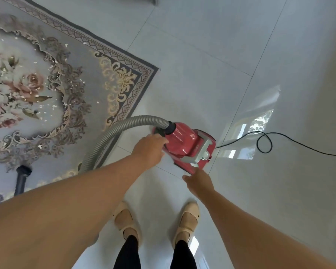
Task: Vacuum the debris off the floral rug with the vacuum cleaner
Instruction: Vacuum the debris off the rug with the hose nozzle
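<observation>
A red canister vacuum cleaner (186, 141) stands on the tiled floor just off the corner of the floral rug (81, 90). Its grey ribbed hose (113, 133) arcs left and down onto the rug, ending in a dark tube (22, 177). Small white bits of debris (52, 106) lie scattered over the rug's rose medallion. My left hand (148, 148) rests against the vacuum's front, by the hose socket, its fingertips hidden. My right hand (199, 181) hovers at the vacuum's near rear corner with its fingers loosely extended, holding nothing.
A black power cord (264, 141) loops across the glossy grey tiles (241, 191) to the right of the vacuum. My two feet in beige shoes (125, 220) stand on the tiles below the vacuum. A dark furniture edge (153, 0) shows at the top.
</observation>
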Available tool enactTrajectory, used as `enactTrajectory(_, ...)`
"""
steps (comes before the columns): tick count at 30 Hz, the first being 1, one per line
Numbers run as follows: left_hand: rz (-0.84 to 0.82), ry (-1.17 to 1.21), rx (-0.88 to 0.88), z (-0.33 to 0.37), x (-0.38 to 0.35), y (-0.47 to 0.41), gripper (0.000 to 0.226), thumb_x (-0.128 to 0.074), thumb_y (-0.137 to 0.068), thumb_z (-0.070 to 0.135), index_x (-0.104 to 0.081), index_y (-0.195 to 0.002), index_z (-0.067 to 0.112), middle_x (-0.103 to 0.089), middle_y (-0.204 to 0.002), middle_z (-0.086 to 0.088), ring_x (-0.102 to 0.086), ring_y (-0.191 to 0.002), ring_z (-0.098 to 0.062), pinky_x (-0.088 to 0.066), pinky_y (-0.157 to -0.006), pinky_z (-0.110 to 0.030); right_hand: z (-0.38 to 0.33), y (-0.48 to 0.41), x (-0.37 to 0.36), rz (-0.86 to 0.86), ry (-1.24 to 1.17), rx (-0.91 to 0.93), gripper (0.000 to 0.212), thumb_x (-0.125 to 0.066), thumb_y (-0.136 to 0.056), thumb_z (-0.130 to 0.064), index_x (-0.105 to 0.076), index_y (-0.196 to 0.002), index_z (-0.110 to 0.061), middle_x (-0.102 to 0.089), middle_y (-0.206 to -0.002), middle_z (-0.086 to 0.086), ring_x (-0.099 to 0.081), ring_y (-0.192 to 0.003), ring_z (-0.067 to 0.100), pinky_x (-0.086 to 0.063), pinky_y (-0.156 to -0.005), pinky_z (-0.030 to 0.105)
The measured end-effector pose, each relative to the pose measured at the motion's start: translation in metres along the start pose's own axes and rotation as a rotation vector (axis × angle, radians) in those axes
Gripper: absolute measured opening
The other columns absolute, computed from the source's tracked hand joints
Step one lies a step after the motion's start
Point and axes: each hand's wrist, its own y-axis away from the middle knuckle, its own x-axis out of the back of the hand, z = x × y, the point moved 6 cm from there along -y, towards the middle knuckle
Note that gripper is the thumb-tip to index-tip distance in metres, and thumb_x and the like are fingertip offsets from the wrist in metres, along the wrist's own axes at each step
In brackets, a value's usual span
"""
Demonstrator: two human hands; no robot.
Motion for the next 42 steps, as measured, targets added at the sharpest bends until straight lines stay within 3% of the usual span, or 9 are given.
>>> enactTrajectory(6,-0.005,-0.366,-0.141,0.025,-0.044,-0.06,0.065,-0.057,-0.094,0.017,-0.025,-0.15,0.011,-0.021,-0.158,-0.008,-0.014,-0.148,-0.029,-0.015,-0.121,-0.04,0.051,-0.047,-0.035,-0.08,0.024,-0.077,0.066,-0.058,-0.092,-0.032,-0.03,-0.149,-0.017,-0.065,-0.118,0.008,-0.064,-0.106,0.026,-0.052,-0.087,0.036)
enactTrajectory(10,-0.058,-0.603,-0.172,0.033,-0.079,-0.081,0.07,-0.043,-0.097,0.012,-0.004,-0.153,0.005,0.006,-0.162,-0.014,0.011,-0.149,-0.031,-0.001,-0.122,-0.045,0.062,-0.07,-0.051,-0.136,-0.021,-0.108,0.083,-0.059,-0.093,-0.031,-0.007,-0.155,-0.014,-0.066,-0.114,0.011,-0.065,-0.106,0.026,-0.053,-0.089,0.039)
enactTrajectory(16,0.007,-0.746,-0.101,0.03,-0.082,-0.108,0.066,-0.037,-0.097,0.014,-0.003,-0.154,0.01,0.006,-0.161,-0.018,0.011,-0.148,-0.036,0.005,-0.118,-0.055,0.058,-0.101,-0.064,-0.168,-0.162,-0.124,0.101,-0.063,-0.091,-0.027,0.017,-0.153,-0.019,-0.053,-0.088,0.003,-0.069,-0.094,0.028,-0.055,-0.088,0.041)
enactTrajectory(19,-0.009,-0.78,-0.083,0.027,-0.079,-0.12,0.066,-0.036,-0.098,0.016,-0.002,-0.155,0.011,0.002,-0.161,-0.015,0.006,-0.149,-0.033,0.006,-0.117,-0.058,0.054,-0.109,-0.073,-0.202,-0.274,-0.157,0.106,-0.065,-0.089,-0.024,0.021,-0.151,-0.025,-0.06,-0.078,0.005,-0.068,-0.078,0.026,-0.053,-0.073,0.035)
enactTrajectory(22,-0.009,-0.795,-0.111,0.026,-0.082,-0.126,0.064,-0.034,-0.099,0.016,-0.003,-0.155,0.01,-0.005,-0.161,-0.014,0.0,-0.15,-0.029,0.005,-0.118,-0.055,0.045,-0.111,-0.071,-0.237,-0.411,-0.152,0.099,-0.061,-0.093,-0.016,0.018,-0.152,-0.018,-0.064,-0.111,0.016,-0.063,-0.069,0.025,-0.054,-0.056,0.022)
enactTrajectory(25,0.034,-0.784,-0.138,0.026,-0.082,-0.13,0.061,-0.038,-0.099,0.015,-0.013,-0.154,0.008,-0.019,-0.158,-0.015,-0.011,-0.148,-0.029,0.003,-0.12,-0.05,0.036,-0.108,-0.069,-0.284,-0.44,-0.139,0.095,-0.053,-0.097,-0.008,0.026,-0.148,-0.019,-0.061,-0.102,0.019,-0.053,-0.043,0.014,-0.029,-0.027,0.01)
enactTrajectory(31,0.067,-0.742,-0.145,0.029,-0.08,-0.133,0.061,-0.046,-0.097,0.016,-0.021,-0.152,0.007,-0.03,-0.154,-0.014,-0.019,-0.146,-0.028,0.003,-0.121,-0.044,0.034,-0.12,-0.071,-0.338,-0.39,-0.22,0.037,-0.049,-0.1,-0.017,-0.029,-0.131,-0.02,-0.057,-0.072,0.007,-0.041,-0.022,0.004,-0.023,-0.024,0.008)
enactTrajectory(37,0.023,-0.735,-0.182,0.035,-0.078,-0.116,0.056,-0.036,-0.099,0.015,-0.019,-0.152,0.007,-0.017,-0.16,-0.01,-0.008,-0.149,-0.026,0.003,-0.12,-0.049,0.034,-0.105,-0.059,-0.29,-0.224,-0.219,0.068,-0.054,-0.098,-0.019,-0.013,-0.148,0.003,-0.064,-0.068,0.002,-0.044,-0.029,0.004,-0.027,-0.029,0.012)
enactTrajectory(42,0.095,-0.606,-0.186,0.026,-0.065,-0.084,0.058,-0.043,-0.098,0.012,-0.022,-0.151,0.009,-0.022,-0.159,-0.008,-0.011,-0.149,-0.026,0.001,-0.121,-0.047,0.016,-0.08,-0.052,-0.271,-0.155,-0.175,0.019,-0.052,-0.099,-0.019,-0.05,-0.091,-0.001,-0.071,-0.089,0.007,-0.048,-0.047,0.008,-0.032,-0.04,0.018)
